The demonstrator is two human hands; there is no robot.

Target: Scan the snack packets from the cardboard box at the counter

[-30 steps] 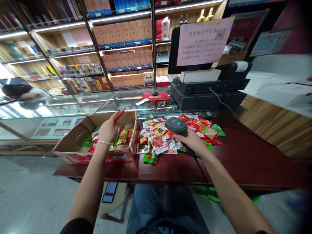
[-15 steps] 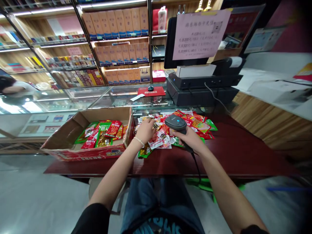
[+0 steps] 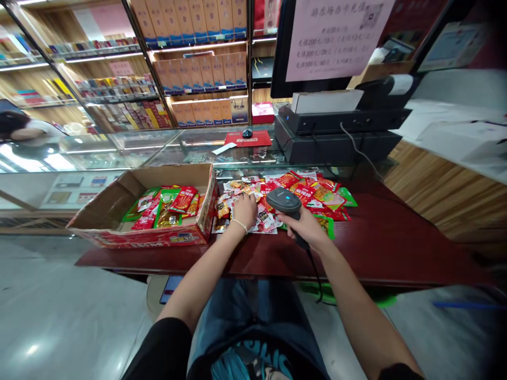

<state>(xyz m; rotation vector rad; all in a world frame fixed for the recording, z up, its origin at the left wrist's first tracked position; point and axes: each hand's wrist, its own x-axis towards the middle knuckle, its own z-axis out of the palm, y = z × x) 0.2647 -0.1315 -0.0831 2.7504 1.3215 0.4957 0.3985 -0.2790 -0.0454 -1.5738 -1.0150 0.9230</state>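
Note:
A heap of small snack packets [image 3: 277, 198] lies on the dark red table [image 3: 380, 248]. My left hand [image 3: 244, 209] rests on the heap's left part, fingers curled down onto a packet; what it grips is hidden. A dark barcode scanner [image 3: 285, 202] sits in my right hand [image 3: 303, 227], its head pointing over the heap and its cable running down off the table's front edge. Left of the heap stands an open cardboard box [image 3: 119, 203] with several red and green packets inside.
Behind the table runs a glass counter [image 3: 158, 153] with a red mat and a mouse [image 3: 247, 134]. A till with a monitor and a pink notice [image 3: 336, 37] stands at the back right. Shelves of boxed goods fill the back wall. A phone [image 3: 170, 287] lies below the table.
My left hand put a red packet into the box, then moved right onto the heap of packets. The right hand with the scanner stayed over the heap.

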